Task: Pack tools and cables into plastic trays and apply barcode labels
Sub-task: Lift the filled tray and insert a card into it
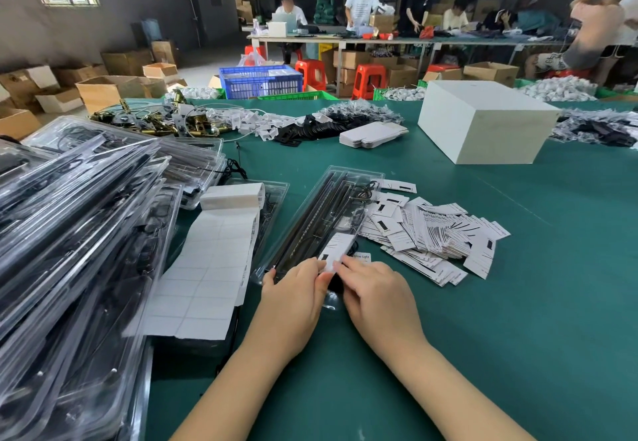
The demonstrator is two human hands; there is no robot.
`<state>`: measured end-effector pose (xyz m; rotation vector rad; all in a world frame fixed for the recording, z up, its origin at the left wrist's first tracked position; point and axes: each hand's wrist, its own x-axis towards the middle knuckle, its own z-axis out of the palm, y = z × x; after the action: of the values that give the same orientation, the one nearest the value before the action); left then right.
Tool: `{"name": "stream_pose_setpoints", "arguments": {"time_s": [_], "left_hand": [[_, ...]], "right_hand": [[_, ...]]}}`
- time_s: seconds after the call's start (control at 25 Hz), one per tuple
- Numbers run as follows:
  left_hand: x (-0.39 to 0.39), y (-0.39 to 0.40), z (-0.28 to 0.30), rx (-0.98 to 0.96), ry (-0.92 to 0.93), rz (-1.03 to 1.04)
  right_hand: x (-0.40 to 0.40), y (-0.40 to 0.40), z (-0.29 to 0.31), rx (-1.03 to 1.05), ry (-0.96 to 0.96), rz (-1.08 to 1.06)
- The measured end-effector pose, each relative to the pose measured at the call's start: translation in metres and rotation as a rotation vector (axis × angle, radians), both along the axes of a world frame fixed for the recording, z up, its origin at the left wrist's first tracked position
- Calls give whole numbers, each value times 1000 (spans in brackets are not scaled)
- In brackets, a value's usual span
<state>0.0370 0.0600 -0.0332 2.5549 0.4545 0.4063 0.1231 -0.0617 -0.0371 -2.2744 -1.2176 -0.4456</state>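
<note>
A clear plastic tray (324, 219) is lying on the green table (518, 285), running diagonally from the person's hands up and away to the right. Long black rods and a coiled black cable are sitting inside it. At its near end a white paper card (336, 250) is resting across the tray, and both hands are meeting there. The left hand (293, 294) is lying over the tray's near left corner, its grip pinching the card's near edge between thumb and fingers. The right hand (374, 288) is coming in from the right, its fingertips pinching the same near edge of the card, just beside the left thumb. A small white label with print is peeking out from under the card, just above the right hand's fingers.

Just to the right of the tray, a loose heap of white printed cards (435, 233) is spreading across the table, some touching the tray's right edge. To the left, a folded strip of white blank labels (214, 261) is draping over another clear tray. Further left, a tall stack of filled clear trays (76, 233) is leaning toward the viewer. A white box (483, 123) is standing well beyond, near piles of white and black parts (310, 123).
</note>
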Motion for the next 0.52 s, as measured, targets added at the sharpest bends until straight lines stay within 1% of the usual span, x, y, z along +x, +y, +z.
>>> {"name": "stream_pose_setpoints", "arguments": {"time_s": [0.08,0.2,0.4,0.52], "left_hand": [[0,0,-1,-5,-10,6],[0,0,-1,-12,-3,12],[0,0,0,-24,4,29],[0,0,2,-51,-33,40]], "right_hand": [[-1,1,0,-60,-62,10],[-1,0,0,-103,-95,5],[-4,-2,0,-129,-91,56],[-6,-3,0,-176,-13,64]]}}
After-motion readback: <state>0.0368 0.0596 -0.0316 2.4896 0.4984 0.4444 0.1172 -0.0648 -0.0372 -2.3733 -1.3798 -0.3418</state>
